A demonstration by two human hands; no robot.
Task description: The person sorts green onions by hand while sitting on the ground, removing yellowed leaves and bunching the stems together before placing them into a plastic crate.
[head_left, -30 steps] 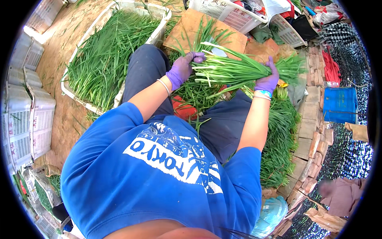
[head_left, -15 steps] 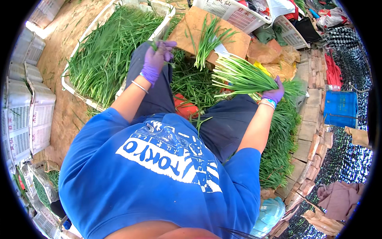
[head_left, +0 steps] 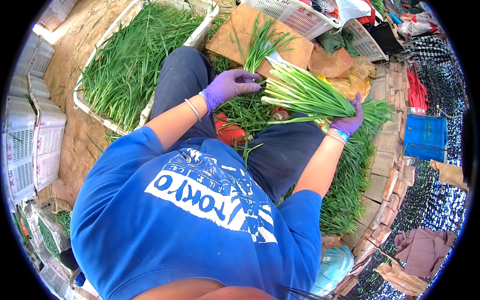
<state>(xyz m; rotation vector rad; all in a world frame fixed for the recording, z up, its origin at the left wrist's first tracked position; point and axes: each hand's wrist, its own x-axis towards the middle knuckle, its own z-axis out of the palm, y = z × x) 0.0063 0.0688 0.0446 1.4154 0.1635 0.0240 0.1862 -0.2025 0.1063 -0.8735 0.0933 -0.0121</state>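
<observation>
In a purple glove, my right hand (head_left: 348, 120) is closed around a thick bunch of green chives (head_left: 307, 92). The pale stalk ends fan out to the left, and the leaves trail behind the hand. My left hand (head_left: 231, 89), also gloved in purple, reaches in from the left with thumb and fingers apart and nothing visible between them. Its fingertips are by the lower ends of a smaller bunch of chives (head_left: 260, 47), which lies on a brown board (head_left: 225, 42). Whether they touch is hard to tell.
A white crate (head_left: 80, 95) heaped with loose chives stands at the left. More chives (head_left: 345, 185) lie along the brick edging (head_left: 380, 170) on the right. Stacked white crates (head_left: 47, 140) line the far left. A blue container (head_left: 425, 136) is at the right.
My left hand has come right and slightly down, from beside the crate to the bunch on the board; a bit of green at its fingers no longer shows. My right hand still holds its chives.
</observation>
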